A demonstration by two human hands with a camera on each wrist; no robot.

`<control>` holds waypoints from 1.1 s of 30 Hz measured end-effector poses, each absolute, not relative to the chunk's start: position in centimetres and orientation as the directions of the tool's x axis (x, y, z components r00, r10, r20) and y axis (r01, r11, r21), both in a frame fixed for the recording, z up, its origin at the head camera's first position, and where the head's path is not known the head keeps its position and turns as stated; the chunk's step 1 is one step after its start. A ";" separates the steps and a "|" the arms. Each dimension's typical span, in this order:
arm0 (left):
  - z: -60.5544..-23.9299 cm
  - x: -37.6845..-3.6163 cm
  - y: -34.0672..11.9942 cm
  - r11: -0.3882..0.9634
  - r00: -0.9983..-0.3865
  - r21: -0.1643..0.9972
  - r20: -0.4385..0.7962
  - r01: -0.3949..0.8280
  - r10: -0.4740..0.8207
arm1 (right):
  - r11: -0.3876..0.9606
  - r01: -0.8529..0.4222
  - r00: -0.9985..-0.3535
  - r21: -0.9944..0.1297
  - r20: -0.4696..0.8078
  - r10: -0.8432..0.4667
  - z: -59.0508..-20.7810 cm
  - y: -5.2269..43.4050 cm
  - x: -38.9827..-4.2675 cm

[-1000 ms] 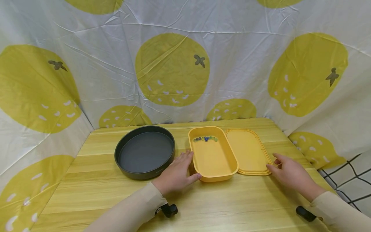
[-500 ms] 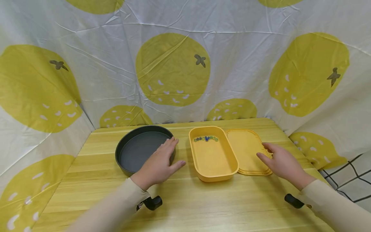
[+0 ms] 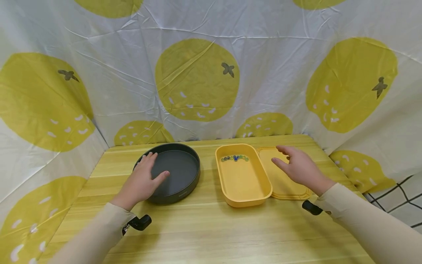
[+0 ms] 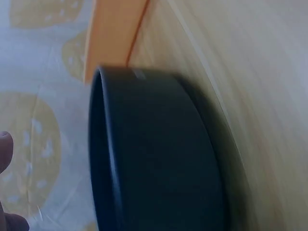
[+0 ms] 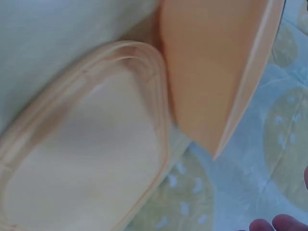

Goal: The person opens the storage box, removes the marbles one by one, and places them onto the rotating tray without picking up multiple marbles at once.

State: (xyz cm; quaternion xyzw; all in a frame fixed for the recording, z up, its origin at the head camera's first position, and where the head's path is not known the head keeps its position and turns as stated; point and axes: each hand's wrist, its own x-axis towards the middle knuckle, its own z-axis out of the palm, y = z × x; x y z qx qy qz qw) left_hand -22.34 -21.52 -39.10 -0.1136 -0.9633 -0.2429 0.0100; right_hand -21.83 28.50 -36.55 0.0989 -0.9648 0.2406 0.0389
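Note:
A dark round pan [image 3: 178,172] [image 4: 154,154] sits on the wooden table [image 3: 211,227] left of centre. My left hand [image 3: 142,179] lies over its near left rim with fingers spread and relaxed. To the right stands a yellow rectangular box [image 3: 242,176] [image 5: 216,72] with several small glass marbles [image 3: 234,158] along its far end. Its flat yellow lid [image 3: 287,183] [image 5: 91,159] lies beside it on the right. My right hand [image 3: 298,168] hovers above the lid, fingers straight, holding nothing.
A white cloth with large yellow fruit prints [image 3: 197,80] walls in the table at the back and both sides. A black wire grid [image 3: 395,205] shows past the right edge. Bare wood fills the near half of the table.
My left hand slid left from the box's near corner to the pan's left rim. My right hand moved up and left from the lid's near corner to above the lid.

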 end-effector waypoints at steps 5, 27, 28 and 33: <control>-40.0 -22.8 -24.2 0.887 -0.987 0.435 0.064 0.158 0.145 | 0.834 -0.231 -0.973 -0.501 0.126 -0.195 -35.6 26.5 -23.5; -43.3 -24.0 -26.8 0.879 -0.993 0.478 -0.102 0.007 0.063 | 0.710 -0.220 -0.963 -0.668 0.032 -0.269 -37.1 18.2 -31.0; -43.4 -24.1 -26.8 0.877 -0.993 0.481 -0.099 0.007 0.062 | 0.717 -0.218 -0.961 -0.662 0.018 -0.275 -37.4 18.0 -31.2; -43.6 -24.1 -26.9 0.868 -0.993 0.497 -0.098 0.003 0.060 | 0.753 -0.225 -0.951 -0.619 -0.028 -0.308 -38.9 17.0 -32.0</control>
